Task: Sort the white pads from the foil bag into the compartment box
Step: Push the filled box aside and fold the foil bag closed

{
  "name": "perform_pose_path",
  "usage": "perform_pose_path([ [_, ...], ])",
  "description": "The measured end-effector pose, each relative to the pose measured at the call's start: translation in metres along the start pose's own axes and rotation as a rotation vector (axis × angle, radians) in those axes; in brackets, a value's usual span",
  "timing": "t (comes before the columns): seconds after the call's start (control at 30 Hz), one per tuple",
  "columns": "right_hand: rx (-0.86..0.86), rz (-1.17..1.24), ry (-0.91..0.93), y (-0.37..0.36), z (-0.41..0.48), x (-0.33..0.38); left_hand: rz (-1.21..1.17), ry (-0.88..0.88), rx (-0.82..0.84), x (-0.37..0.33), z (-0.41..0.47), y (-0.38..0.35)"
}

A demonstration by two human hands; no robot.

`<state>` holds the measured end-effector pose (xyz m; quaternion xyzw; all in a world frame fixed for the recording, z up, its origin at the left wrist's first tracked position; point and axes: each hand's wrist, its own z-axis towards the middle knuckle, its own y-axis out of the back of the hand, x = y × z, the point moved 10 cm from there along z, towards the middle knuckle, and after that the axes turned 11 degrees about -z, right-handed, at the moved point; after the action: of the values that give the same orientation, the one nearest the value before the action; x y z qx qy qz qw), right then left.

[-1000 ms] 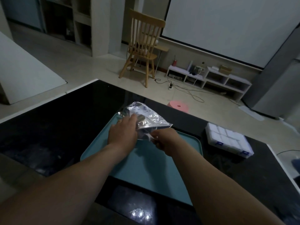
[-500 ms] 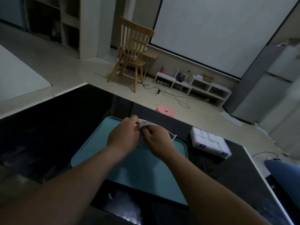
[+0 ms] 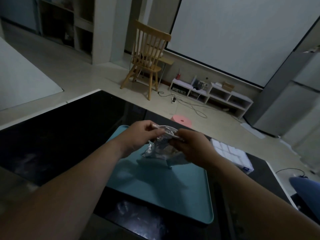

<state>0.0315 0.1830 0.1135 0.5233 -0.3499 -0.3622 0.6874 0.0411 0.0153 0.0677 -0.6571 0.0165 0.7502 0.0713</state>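
A crinkled silver foil bag (image 3: 161, 148) hangs above the teal tray (image 3: 161, 187), held by its top edge. My left hand (image 3: 140, 135) pinches the left side of that edge and my right hand (image 3: 192, 146) pinches the right side. The bag's body droops below my fingers, a little above the tray. Its contents are hidden. The clear compartment box (image 3: 231, 154) with white squares inside sits on the black table to the right of the tray, partly behind my right wrist.
The black glossy table (image 3: 60, 135) spreads around the tray, with its far edge just beyond my hands. On the floor past it are a pink round stool (image 3: 181, 120), a wooden chair (image 3: 147, 61) and a low white shelf (image 3: 211, 96). A blue object (image 3: 304, 186) shows at the right.
The bag has been lifted off the tray and now hangs from both hands; a second ago it lay against the tray under my left hand. The view has shifted to the left.
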Motion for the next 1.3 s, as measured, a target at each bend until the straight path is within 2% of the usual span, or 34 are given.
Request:
perform_pose_path([
  [0.17,0.130,0.197,-0.009,-0.004,0.000,-0.004,0.020,-0.123,-0.088,-0.008,0.004,0.003],
  [0.33,0.252,0.256,-0.064,-0.004,-0.001,-0.008,0.035,-0.165,-0.135,-0.010,0.002,0.006],
  [0.53,-0.037,0.258,0.033,0.030,0.016,0.029,0.006,-0.150,-0.078,-0.009,0.002,-0.002],
  [0.73,-0.080,0.214,0.031,0.018,0.032,0.042,0.072,-0.159,-0.074,-0.008,0.000,-0.003],
  [0.97,-0.121,0.243,-0.034,0.017,0.033,0.036,0.036,-0.188,-0.090,-0.012,0.004,0.000],
  [1.2,-0.102,0.011,-0.018,0.016,0.031,0.044,0.117,-0.206,-0.122,-0.008,0.001,-0.003],
  [1.3,-0.105,-0.019,-0.038,0.019,0.029,0.043,0.113,-0.220,-0.117,-0.009,0.000,-0.005],
])
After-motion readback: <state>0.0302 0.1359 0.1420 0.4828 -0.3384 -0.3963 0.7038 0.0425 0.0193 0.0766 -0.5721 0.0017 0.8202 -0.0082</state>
